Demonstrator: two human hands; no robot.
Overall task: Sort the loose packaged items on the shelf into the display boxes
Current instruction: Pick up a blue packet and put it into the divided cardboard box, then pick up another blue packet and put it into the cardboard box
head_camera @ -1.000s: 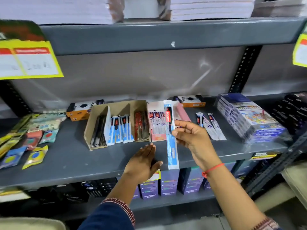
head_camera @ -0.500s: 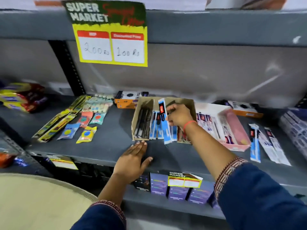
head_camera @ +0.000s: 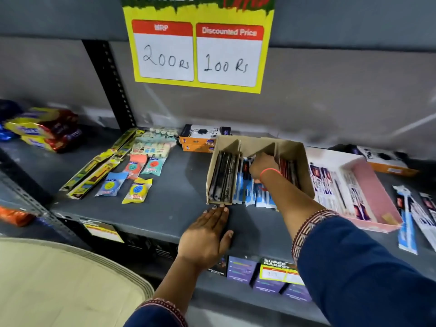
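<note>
Brown cardboard display box (head_camera: 292,147) sitting on the grey metal shelf (head_camera: 179,204), split by dividers into three compartments: dark packets at the left, blue-and-white blister packs (head_camera: 250,192) in the middle, red-and-black packets at the right. Reaching into the middle compartment with the right hand (head_camera: 263,167), fingers curled down among the blue packs; whether gripping one or not, cannot tell. Pressing the left hand (head_camera: 205,234) flat and open on the shelf, fingertips (head_camera: 220,206) touching or just short of the box's front left corner. Lying just right of the cardboard box, a pink display box (head_camera: 375,185) holding more packaged items. Lying loose beyond it, near the right edge, a blue blister pack (head_camera: 405,223) and white packets. Resting behind the cardboard box, an orange-and-black carton (head_camera: 200,138). Spreading well to the left, small round-item sachets (head_camera: 136,190) and long yellow packs (head_camera: 94,171). Hanging above, a yellow price sign (head_camera: 198,53) reading 200 Rs and 100 Rs.
</note>
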